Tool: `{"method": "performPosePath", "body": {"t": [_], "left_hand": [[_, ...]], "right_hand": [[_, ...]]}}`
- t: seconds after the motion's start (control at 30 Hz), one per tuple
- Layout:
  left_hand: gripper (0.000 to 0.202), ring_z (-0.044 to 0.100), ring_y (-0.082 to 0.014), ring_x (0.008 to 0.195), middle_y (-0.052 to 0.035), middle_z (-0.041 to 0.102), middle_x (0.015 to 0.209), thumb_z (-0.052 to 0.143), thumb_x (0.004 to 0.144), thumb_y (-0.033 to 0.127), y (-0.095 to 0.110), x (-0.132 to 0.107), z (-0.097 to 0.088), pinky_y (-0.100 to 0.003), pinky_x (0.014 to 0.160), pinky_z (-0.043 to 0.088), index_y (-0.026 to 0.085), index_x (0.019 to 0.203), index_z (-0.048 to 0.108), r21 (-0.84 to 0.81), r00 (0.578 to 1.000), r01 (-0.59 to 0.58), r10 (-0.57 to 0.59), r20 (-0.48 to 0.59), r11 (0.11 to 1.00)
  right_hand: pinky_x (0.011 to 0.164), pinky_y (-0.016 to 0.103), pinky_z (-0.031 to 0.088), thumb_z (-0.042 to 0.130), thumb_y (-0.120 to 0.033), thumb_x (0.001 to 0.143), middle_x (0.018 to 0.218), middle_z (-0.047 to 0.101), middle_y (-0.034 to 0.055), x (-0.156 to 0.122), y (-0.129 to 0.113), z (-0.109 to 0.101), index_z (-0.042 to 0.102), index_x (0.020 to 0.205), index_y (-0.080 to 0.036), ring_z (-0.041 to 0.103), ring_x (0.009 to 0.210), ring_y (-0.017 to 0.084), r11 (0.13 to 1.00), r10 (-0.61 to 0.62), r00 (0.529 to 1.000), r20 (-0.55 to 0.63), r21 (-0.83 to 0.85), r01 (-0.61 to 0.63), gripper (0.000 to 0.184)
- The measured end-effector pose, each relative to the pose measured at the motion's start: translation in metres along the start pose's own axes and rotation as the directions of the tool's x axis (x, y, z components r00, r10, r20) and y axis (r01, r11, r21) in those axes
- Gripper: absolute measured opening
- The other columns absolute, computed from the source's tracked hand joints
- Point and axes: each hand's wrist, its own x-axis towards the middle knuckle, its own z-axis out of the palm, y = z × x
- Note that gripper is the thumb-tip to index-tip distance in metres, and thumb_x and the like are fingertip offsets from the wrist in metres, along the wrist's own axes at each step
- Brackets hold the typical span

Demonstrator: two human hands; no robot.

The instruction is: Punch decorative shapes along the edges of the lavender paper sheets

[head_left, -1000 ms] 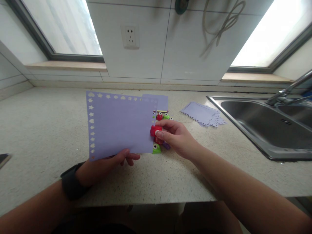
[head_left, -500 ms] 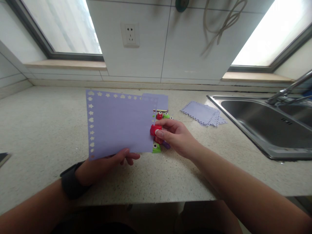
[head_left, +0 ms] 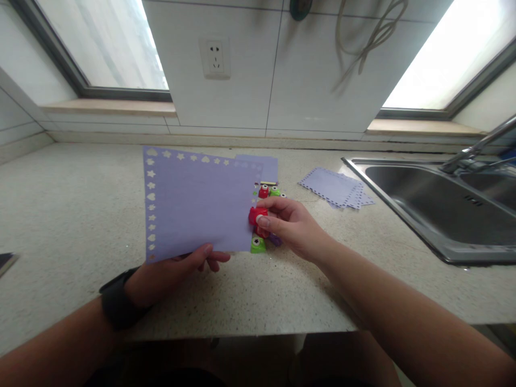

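Observation:
A purple sheet of paper (head_left: 201,204) is held up by its lower edge in my left hand (head_left: 197,260), thumb in front and fingers behind. Cut-out shapes such as stars and clouds run along its left, top and upper right edges. My right hand (head_left: 288,223) grips a red craft punch (head_left: 257,215) at the sheet's right edge, thumb on its white button. Whether the paper is inside the punch's slot I cannot tell. Behind the hand lie a smaller red punch (head_left: 263,191) and green punches (head_left: 258,245), partly hidden by the paper and hand.
Several purple sheets with punched edges (head_left: 332,188) lie fanned out near the steel sink (head_left: 427,215) on the right. Another purple stack (head_left: 270,167) sits behind the held sheet. A dark flat object (head_left: 6,262) is at the far left.
The held sheet has tilted and shifted very slightly, its left edge a little higher. My right hand and the red punch stay in the same place.

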Motion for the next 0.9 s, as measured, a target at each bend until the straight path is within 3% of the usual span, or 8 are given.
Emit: {"method": "performPosePath", "body": {"t": [0.53,0.9], "left_hand": [[0.038,0.069,-0.0201,0.076,-0.0018,0.080,0.080,0.055,0.100,0.049,-0.0003,0.0007,0.0005,-0.035,0.086,0.057,0.030,0.096,0.087,-0.049,1.000,0.015,-0.015,0.001,0.999],[0.037,0.071,-0.0207,0.078,-0.0010,0.081,0.080,0.055,0.098,0.048,0.0025,-0.0002,-0.0012,-0.035,0.091,0.057,0.030,0.094,0.087,-0.019,0.999,0.018,-0.018,0.035,1.000]], "right_hand": [[0.065,0.026,0.053,0.092,-0.036,0.077,0.082,0.071,0.0006,-0.0020,-0.0030,0.0012,0.075,0.099,-0.018,0.065,0.072,0.012,0.992,0.026,0.999,0.025,-0.124,-0.023,0.033],[0.067,0.026,0.054,0.094,-0.036,0.074,0.081,0.073,-0.0002,-0.0019,-0.0017,0.0048,0.074,0.095,-0.019,0.066,0.071,0.012,0.996,0.058,0.998,0.025,-0.074,-0.056,0.033]]}}
